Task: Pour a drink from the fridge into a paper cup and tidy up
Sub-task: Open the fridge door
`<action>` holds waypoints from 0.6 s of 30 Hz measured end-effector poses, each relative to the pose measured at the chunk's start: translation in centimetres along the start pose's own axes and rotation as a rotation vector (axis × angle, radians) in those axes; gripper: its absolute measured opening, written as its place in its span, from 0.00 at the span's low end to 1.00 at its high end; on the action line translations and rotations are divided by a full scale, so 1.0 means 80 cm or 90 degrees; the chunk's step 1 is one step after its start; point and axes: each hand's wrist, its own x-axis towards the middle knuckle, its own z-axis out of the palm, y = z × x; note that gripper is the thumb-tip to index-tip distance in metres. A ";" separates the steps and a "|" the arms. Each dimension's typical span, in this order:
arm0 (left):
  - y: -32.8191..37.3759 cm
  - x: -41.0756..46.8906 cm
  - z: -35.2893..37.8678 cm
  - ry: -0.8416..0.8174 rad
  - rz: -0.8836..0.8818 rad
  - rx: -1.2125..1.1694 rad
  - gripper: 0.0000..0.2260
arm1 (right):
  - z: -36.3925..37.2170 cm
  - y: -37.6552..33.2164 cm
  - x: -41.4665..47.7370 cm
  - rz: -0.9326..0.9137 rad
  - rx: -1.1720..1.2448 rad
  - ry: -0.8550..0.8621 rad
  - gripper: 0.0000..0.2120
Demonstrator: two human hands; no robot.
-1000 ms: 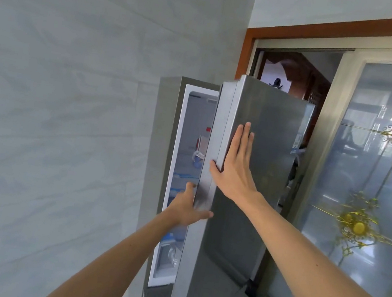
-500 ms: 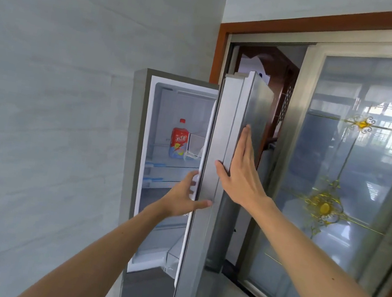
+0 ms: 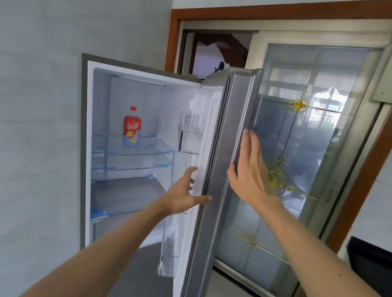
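The silver fridge (image 3: 83,131) stands open against the left wall. Its door (image 3: 224,152) is swung out to the right and shows its edge. A red-capped drink bottle (image 3: 131,127) with a red and blue label stands alone on the top glass shelf (image 3: 149,147). My left hand (image 3: 186,195) is on the door's inner edge, thumb across the seal, fingers spread. My right hand (image 3: 250,171) lies flat with straight fingers against the door's outer face. No paper cup is in view.
A grey tiled wall (image 3: 24,97) fills the left. A sliding glass door (image 3: 297,163) with gold ornaments stands just behind the fridge door, in a brown wooden frame (image 3: 360,198). A dark appliance (image 3: 378,267) sits at the right edge. The lower fridge shelves are bare.
The fridge door has swung wide open to the right under both hands. The interior and the bottle have come fully into view.
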 end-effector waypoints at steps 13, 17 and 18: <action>0.017 0.043 0.054 -0.067 -0.011 -0.042 0.43 | 0.002 0.053 0.006 -0.004 -0.065 -0.353 0.42; 0.032 0.070 0.084 -0.089 -0.006 -0.040 0.43 | -0.002 0.090 0.016 0.060 -0.006 -0.400 0.44; 0.033 0.076 0.089 -0.091 -0.003 -0.041 0.43 | 0.000 0.098 0.019 0.062 -0.003 -0.399 0.44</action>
